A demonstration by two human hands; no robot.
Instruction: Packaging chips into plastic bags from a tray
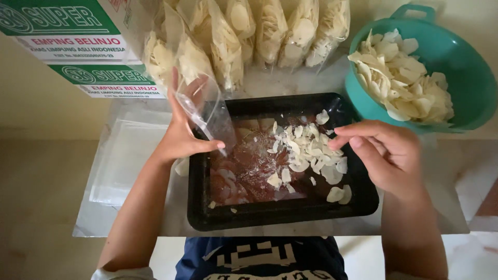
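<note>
left hand [179,137] pinching clear bag [207,111], right hand [386,150] loosely curled

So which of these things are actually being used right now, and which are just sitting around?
In use:
left hand, its grip on a clear plastic bag
right hand, fingers pinched over the chips
black tray
loose pale chips in the tray

Sitting about:
teal colander of chips
filled bags in a row
green and white cartons
flat clear bags
</note>
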